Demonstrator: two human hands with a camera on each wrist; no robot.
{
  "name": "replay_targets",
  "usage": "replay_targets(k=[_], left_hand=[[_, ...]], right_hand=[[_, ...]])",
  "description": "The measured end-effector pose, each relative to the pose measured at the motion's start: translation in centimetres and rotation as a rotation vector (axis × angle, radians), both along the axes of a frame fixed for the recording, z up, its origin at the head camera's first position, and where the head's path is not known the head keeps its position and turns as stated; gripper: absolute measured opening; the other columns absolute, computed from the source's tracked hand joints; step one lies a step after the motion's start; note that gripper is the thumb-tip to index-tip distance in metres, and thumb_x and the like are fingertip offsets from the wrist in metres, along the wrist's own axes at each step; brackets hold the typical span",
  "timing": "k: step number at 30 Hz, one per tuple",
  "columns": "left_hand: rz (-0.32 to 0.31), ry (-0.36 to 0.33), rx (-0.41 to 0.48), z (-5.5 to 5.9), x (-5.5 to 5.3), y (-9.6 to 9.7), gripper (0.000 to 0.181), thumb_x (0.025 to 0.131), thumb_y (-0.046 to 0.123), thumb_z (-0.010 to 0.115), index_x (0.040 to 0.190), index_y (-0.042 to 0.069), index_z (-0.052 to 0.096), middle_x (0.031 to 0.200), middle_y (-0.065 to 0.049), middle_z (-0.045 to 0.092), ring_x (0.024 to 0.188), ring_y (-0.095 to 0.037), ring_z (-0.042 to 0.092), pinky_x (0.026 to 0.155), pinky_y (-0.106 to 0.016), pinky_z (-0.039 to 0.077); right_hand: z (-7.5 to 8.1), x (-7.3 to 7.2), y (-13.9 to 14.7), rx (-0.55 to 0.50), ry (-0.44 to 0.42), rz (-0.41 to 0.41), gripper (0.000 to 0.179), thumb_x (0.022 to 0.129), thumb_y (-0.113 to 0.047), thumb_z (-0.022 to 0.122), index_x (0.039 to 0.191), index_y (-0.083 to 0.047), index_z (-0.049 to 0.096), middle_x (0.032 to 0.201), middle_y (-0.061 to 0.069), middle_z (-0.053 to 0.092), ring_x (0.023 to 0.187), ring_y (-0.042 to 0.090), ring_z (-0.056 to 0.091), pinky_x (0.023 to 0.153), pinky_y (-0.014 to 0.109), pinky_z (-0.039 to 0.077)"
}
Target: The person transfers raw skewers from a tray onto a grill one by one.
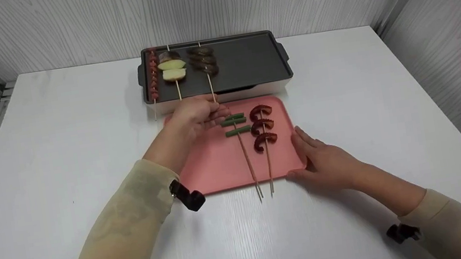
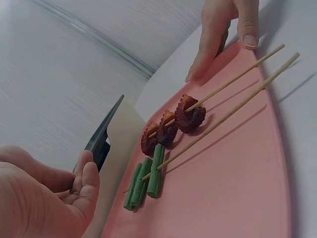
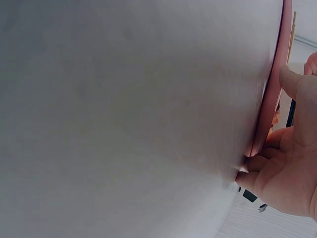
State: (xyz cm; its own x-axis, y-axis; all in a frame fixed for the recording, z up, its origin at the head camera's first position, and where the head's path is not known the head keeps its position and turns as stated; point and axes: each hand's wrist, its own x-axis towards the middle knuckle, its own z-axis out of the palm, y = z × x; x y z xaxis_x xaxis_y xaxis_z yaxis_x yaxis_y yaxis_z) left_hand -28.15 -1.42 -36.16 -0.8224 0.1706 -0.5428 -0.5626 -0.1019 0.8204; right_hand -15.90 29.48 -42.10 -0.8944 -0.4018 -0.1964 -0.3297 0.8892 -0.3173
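Observation:
My left hand [image 1: 197,114] pinches the stick end of a brown spiral-cut skewer [image 1: 203,62], whose food lies on the black griddle plate [image 1: 247,60]. In the left wrist view, the left hand's fingertips [image 2: 89,173] are close together, and the stick is hidden. My right hand [image 1: 329,162] holds the near right corner of the pink tray [image 1: 213,164], thumb on the front edge and fingers along the right side. On the tray lie a skewer of green pieces [image 1: 238,131] and a skewer of dark red octopus-like curls [image 1: 263,125], sticks jutting past the front edge.
On the griddle's left side lie a thin red skewer [image 1: 153,75] and a skewer with pale and dark chunks [image 1: 174,71], sticks overhanging the front. The griddle stands directly behind the tray on a white table [image 1: 78,147]. Grey wood-grain panels [image 1: 216,3] enclose the back and sides.

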Motion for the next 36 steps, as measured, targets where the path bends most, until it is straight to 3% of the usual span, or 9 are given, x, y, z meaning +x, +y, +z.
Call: replay_targets(k=[14, 21, 27, 36], left_hand=[[0.018, -0.001, 0.014, -0.2, 0.4, 0.0, 0.049, 0.112, 0.002, 0.049, 0.160, 0.007, 0.045, 0.126, -0.018, 0.068, 0.096, -0.018, 0.072, 0.093, -0.030, 0.059], [0.013, 0.004, 0.017, -0.4, 1.3, -0.5, 0.046, 0.111, 0.006, 0.054, 0.157, 0.004, 0.049, 0.123, -0.018, 0.069, 0.097, -0.020, 0.074, 0.094, -0.033, 0.060], [0.014, 0.007, 0.045, -0.8, 3.9, -1.8, 0.040, 0.111, 0.011, 0.055, 0.147, -0.007, 0.054, 0.122, -0.020, 0.069, 0.106, -0.026, 0.075, 0.096, -0.035, 0.060], [-0.067, -0.015, 0.138, -1.7, 9.0, -3.2, 0.047, 0.111, 0.013, 0.058, 0.153, -0.004, 0.048, 0.121, -0.021, 0.069, 0.110, -0.028, 0.074, 0.097, -0.038, 0.060]], right_hand=[[-0.1, -0.1, -0.1, 0.015, -0.017, -0.002, 0.108, 0.097, -0.075, 0.058, 0.169, -0.006, 0.017, 0.177, 0.012, 0.011, 0.154, 0.042, 0.034, 0.114, 0.057, 0.045], [-0.1, -0.1, 0.0, 0.021, -0.022, -0.003, 0.107, 0.097, -0.074, 0.058, 0.169, -0.006, 0.017, 0.177, 0.011, 0.010, 0.153, 0.043, 0.035, 0.114, 0.058, 0.045], [-0.1, -0.1, 0.0, 0.008, -0.001, 0.016, 0.105, 0.098, -0.072, 0.059, 0.169, -0.006, 0.018, 0.176, 0.012, 0.012, 0.153, 0.041, 0.036, 0.111, 0.056, 0.049], [0.0, -0.1, -0.1, 0.025, -0.014, 0.007, 0.108, 0.097, -0.073, 0.058, 0.169, -0.006, 0.015, 0.176, 0.013, 0.012, 0.154, 0.042, 0.033, 0.114, 0.057, 0.045]])
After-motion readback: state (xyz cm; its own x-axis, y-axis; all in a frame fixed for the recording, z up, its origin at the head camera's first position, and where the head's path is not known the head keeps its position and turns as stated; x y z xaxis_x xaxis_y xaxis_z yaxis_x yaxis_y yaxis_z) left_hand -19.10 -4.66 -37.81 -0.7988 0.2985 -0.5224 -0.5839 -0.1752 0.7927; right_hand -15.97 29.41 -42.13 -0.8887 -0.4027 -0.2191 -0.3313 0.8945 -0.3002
